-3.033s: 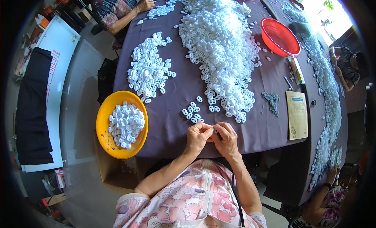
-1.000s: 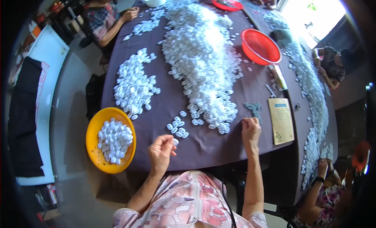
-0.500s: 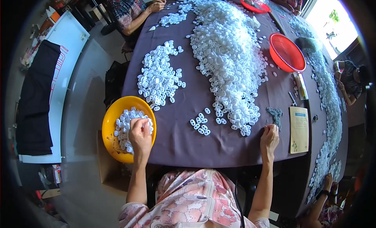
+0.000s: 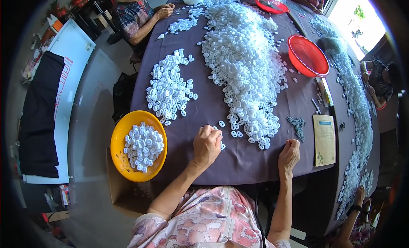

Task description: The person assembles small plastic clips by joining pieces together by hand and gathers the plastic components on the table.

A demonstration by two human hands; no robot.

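My left hand (image 4: 207, 146) is over a small group of white two-holed oval plastic pieces (image 4: 222, 124) near the front of the table. Its fingers are curled together, and what they may pinch is hidden. My right hand (image 4: 289, 155) rests closed at the table's front, just below a small heap of grey-green short strands (image 4: 297, 127); I cannot make out anything in its fingers. To the left, a yellow bowl (image 4: 117, 149) holds many of the same white pieces (image 4: 143, 146).
A large mound of white pieces (image 4: 243, 64) runs down the table's middle, with a smaller pile (image 4: 168, 86) at left. On the right are a red basket (image 4: 307, 56) and a tan packet (image 4: 325, 141). Another person (image 4: 134, 20) works at far left; others sit along the right.
My left hand has moved right from the yellow bowl to the small group of white pieces, now partly covering them. My right hand stays by the strands. The view has shifted slightly.
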